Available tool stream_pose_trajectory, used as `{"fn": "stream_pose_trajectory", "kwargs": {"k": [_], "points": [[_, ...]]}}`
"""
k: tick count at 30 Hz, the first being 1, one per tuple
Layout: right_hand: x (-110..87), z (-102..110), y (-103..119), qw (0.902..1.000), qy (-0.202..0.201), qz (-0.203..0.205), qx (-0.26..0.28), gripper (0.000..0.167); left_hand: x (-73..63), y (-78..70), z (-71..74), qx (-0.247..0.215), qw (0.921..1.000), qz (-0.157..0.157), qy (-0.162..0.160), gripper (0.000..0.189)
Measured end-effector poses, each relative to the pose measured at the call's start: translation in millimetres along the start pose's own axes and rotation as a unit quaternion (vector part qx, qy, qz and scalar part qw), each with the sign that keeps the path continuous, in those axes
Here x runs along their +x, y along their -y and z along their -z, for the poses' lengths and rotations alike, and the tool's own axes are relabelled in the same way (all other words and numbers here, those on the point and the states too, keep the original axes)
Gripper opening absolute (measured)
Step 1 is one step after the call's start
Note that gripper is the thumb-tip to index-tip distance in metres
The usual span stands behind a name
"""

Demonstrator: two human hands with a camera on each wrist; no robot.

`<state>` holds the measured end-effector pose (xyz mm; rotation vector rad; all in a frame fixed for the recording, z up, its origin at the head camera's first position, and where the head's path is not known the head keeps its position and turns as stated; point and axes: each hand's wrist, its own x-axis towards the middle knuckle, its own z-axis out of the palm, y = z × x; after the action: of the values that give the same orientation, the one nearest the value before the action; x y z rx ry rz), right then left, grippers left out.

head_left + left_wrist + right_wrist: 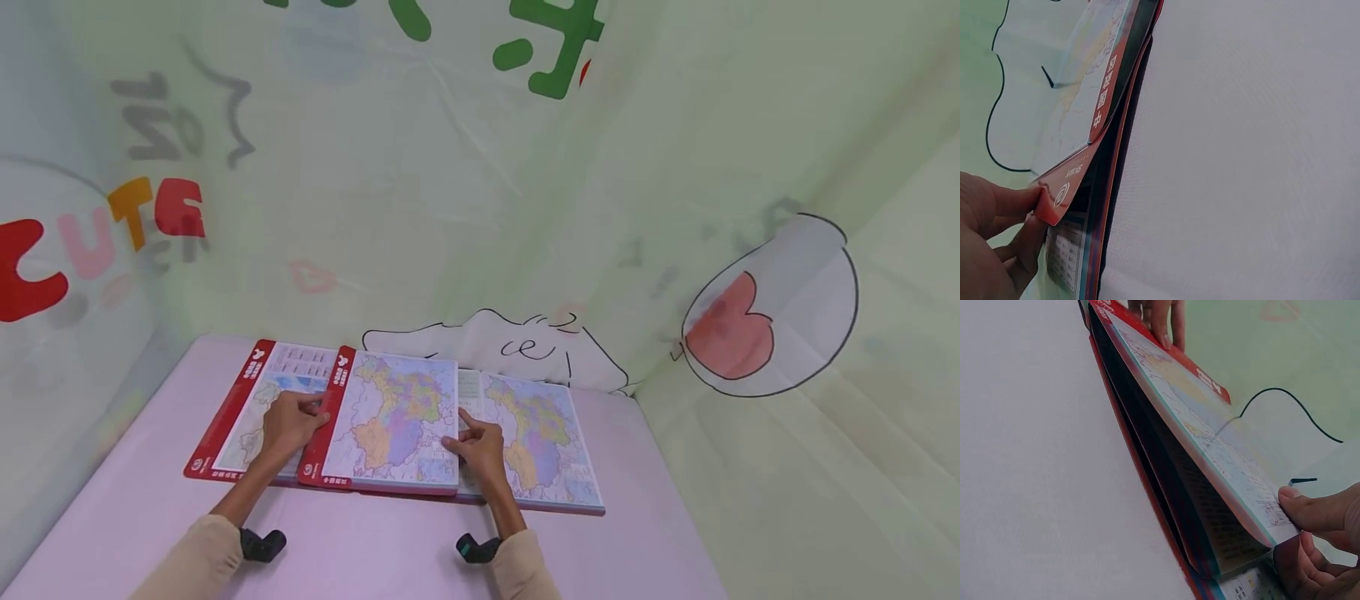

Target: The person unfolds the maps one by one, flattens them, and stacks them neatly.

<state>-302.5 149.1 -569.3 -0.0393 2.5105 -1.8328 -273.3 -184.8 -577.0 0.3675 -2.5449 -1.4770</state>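
A map sheet with a red left border [397,421] lies raised over other map sheets, held at both sides. My left hand [290,423] pinches its red edge between thumb and fingers; in the left wrist view the thumb presses the red corner [1060,194] and bends it. With thumb on top and fingers beneath, my right hand [480,450] pinches the opposite edge. In the right wrist view a dark gap shows under the held sheet [1210,450]. Below it, one map sheet [232,425] sticks out at the left and another [551,442] at the right.
The sheets rest on a pale pink table [360,542]. Behind it hangs a whitish-green curtain [420,208] with printed letters and drawings, reaching the table's back edge. More curtain stands at the left and right sides. A dark wrist strap [262,546] sits on the left forearm.
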Motion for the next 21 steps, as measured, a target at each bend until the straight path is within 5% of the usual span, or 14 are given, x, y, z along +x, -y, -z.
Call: {"fn": "stream_pose_trajectory", "kwargs": {"k": [21], "points": [[8.5, 7, 2, 0.9999, 0.002, 0.009, -0.013, 0.066, 4.1, -2.0, 6.7, 0.017, 0.9995, -0.025, -0.01, 0.043]]}}
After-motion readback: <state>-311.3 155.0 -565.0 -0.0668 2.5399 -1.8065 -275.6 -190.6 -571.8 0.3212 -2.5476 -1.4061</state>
